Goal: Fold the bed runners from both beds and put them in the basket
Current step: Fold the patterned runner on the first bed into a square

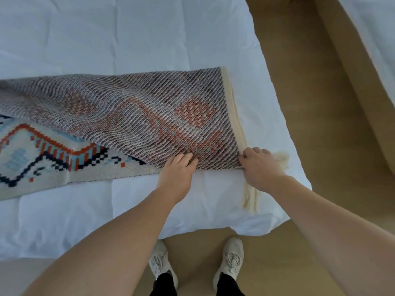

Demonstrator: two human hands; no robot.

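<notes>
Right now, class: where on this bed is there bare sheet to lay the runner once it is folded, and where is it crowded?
Bare: the white bed sheet beyond the patterned woven runner, and the strip nearer the person. Crowded: the bed's right corner, where the left hand, right hand and cream tassels meet.

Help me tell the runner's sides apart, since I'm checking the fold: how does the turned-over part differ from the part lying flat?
The turned-over part shows a muted, grey, ribbed weave with faint red shapes; the flat part shows crisp red, navy and pale blue patterns on cream. The turned-over part is held at its near edge by the left hand and right hand; the flat part lies untouched on the white bed. Both belong to one runner.
</notes>
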